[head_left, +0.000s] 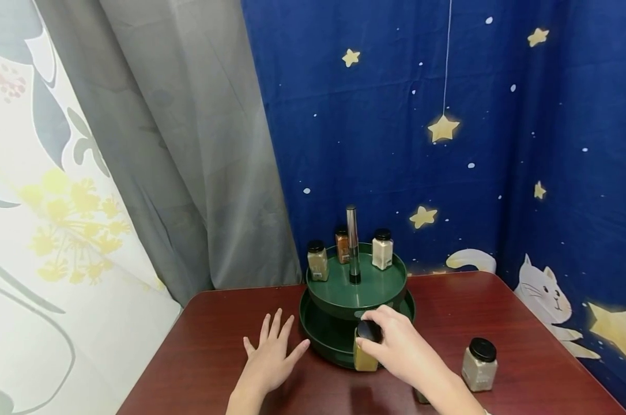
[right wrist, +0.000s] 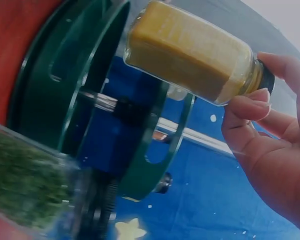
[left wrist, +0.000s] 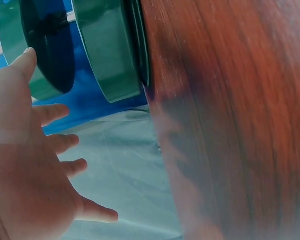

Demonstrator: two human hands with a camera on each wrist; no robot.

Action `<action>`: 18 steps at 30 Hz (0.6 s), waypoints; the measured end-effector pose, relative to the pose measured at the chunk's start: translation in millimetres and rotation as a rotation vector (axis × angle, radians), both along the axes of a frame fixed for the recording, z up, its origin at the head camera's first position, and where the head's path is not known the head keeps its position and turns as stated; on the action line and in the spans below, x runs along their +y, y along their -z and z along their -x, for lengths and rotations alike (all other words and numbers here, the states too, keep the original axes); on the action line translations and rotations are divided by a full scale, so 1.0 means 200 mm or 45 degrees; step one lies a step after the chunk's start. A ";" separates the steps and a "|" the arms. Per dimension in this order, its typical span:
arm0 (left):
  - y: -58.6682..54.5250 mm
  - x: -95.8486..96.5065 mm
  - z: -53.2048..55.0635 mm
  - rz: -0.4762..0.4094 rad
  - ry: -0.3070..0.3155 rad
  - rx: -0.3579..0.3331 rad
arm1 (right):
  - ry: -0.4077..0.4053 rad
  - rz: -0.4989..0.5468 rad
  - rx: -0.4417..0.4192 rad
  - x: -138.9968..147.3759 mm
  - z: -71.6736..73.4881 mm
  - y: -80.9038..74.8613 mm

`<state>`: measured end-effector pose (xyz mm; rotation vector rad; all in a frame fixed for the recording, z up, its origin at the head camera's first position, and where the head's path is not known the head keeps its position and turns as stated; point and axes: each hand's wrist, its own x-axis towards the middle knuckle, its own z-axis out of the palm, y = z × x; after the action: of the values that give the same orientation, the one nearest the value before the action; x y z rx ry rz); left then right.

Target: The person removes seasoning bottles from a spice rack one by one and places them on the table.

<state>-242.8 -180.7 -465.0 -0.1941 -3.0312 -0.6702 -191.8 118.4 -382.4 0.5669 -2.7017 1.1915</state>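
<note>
A green two-tiered stand (head_left: pixel 372 282) is set near the far edge of the red-brown tabletop (head_left: pixel 219 328). In front of the stand, a jar of yellow powder (head_left: pixel 364 356) is held by the right hand (head_left: pixel 398 344). Its black cap (head_left: pixel 369 330) is pinched between thumb and fingers, so the grip is narrowed on that cap. The jar is kept roughly upright, raised above the tabletop, with its base seen against the front rim of the lower tier (head_left: pixel 318 331); whether that tier is touched by it cannot be told.

To the left of the stand and slightly in front, the left hand (head_left: pixel 272 358) is held over the tabletop with its fingers straight and spread wide; nothing is gripped by it, and its thumb is pointed toward the lower tier.

On the stand's upper tier, a metallic post (head_left: pixel 353 239) is surrounded by three black-capped jars: a tan-filled jar (head_left: pixel 318 265) at the left, an orange-red jar (head_left: pixel 342 248) at the back and a white-filled jar (head_left: pixel 382 252) at the right. To the right of the stand and well apart, a pale-filled jar (head_left: pixel 479 369) is stood upright. Nearer the stand, a jar of green herbs (right wrist: pixel 25 180) is mostly hidden by the right forearm (head_left: pixel 442 386) in the head view. Behind the stand, a blue star-printed curtain (head_left: pixel 370 144) is hung.
</note>
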 end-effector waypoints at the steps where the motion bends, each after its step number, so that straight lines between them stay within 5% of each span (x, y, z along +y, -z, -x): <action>1: 0.00 0.00 0.00 -0.002 0.002 0.003 | 0.000 -0.003 -0.001 0.00 0.00 0.01; 18: -0.01 0.04 -0.02 -0.052 0.007 0.043 | -0.042 -0.036 -0.256 0.02 -0.02 0.26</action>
<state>-239.5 -172.5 -462.4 -0.2105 -2.9831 -0.7214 -187.8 121.7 -433.8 0.5230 -2.8900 1.2844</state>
